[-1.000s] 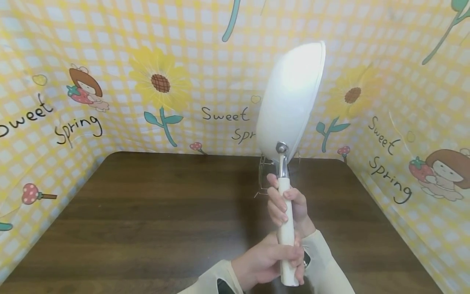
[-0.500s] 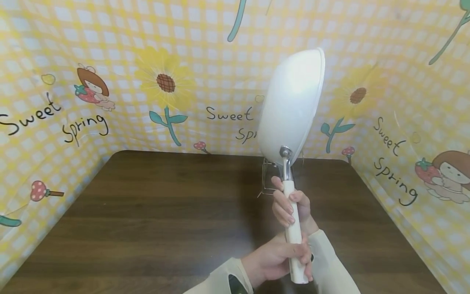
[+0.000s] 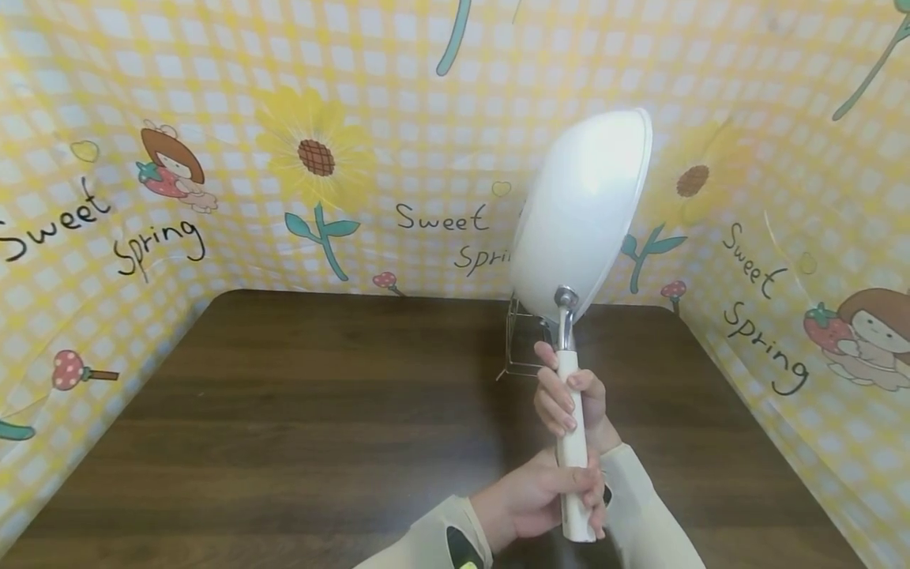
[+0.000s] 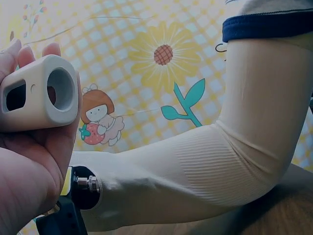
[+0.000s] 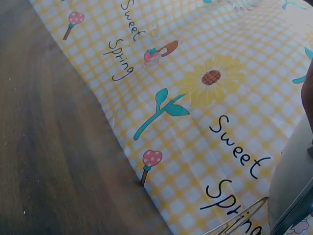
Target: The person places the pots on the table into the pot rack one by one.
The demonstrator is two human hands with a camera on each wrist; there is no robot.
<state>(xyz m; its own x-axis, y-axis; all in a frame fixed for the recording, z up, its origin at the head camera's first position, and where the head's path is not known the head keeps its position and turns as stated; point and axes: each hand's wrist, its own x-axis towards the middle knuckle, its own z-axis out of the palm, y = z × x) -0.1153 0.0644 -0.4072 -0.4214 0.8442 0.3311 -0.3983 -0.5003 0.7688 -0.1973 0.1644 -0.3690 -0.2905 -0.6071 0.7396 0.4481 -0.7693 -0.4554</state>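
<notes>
The right hand (image 3: 558, 403) grips the handle (image 3: 572, 446) above the left hand (image 3: 529, 499), which clamps its lower end, the white pan (image 3: 583, 213) raised over the table (image 3: 320, 411), apparently fronting a partly hidden wire rack (image 3: 509, 340).

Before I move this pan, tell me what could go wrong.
The white pan hides part of the wire rack in the head view, so it could bump the rack unseen. The left hand and right hand both grip the handle, with the pan's body raised above them, so it might tip or twist.
</notes>
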